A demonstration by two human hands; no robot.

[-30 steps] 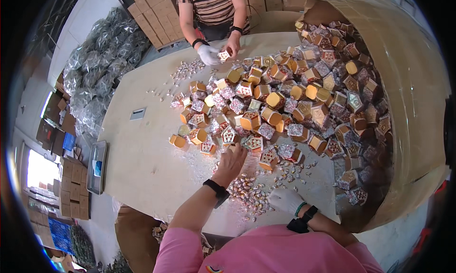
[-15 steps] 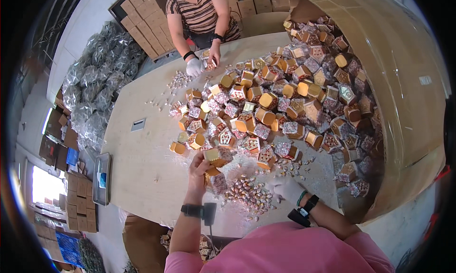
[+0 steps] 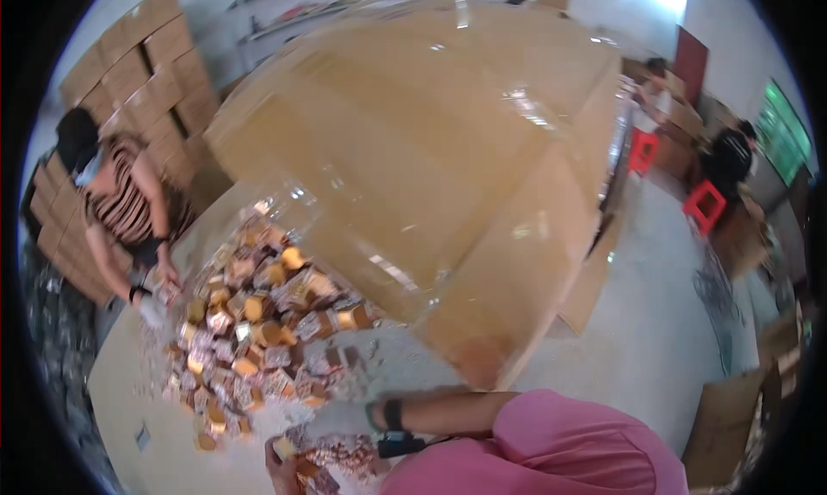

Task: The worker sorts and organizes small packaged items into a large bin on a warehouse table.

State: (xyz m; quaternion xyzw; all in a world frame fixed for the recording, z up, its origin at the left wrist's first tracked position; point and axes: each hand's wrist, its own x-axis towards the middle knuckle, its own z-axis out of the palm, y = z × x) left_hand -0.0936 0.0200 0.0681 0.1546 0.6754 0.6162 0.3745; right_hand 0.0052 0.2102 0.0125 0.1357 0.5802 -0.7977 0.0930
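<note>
At the bottom of the view, my bare left hand (image 3: 277,471) is closed around small house-shaped ornaments. One ornament (image 3: 286,448) shows a yellow base, and a second lies lower beside it. My right hand (image 3: 338,421), in a white glove, reaches across next to these ornaments. Motion smears its fingers, so their grip is unclear. Below that hand, small loose red-and-white pieces (image 3: 349,454) are heaped on the pale table (image 3: 121,392). A pile of similar house ornaments (image 3: 250,357), with gold-brown bases and speckled roofs, spreads out beyond both hands.
A large taped cardboard box (image 3: 431,159) rises behind the pile. Across the table at left, a person (image 3: 129,193) in a striped top handles small pieces. Stacked cartons (image 3: 138,73) stand behind them. Red stools (image 3: 706,206) and other people are at far right.
The head view has swung to the right, so the table appears farther left. My right hand has come closer to the ornaments in my left hand, which keeps its hold.
</note>
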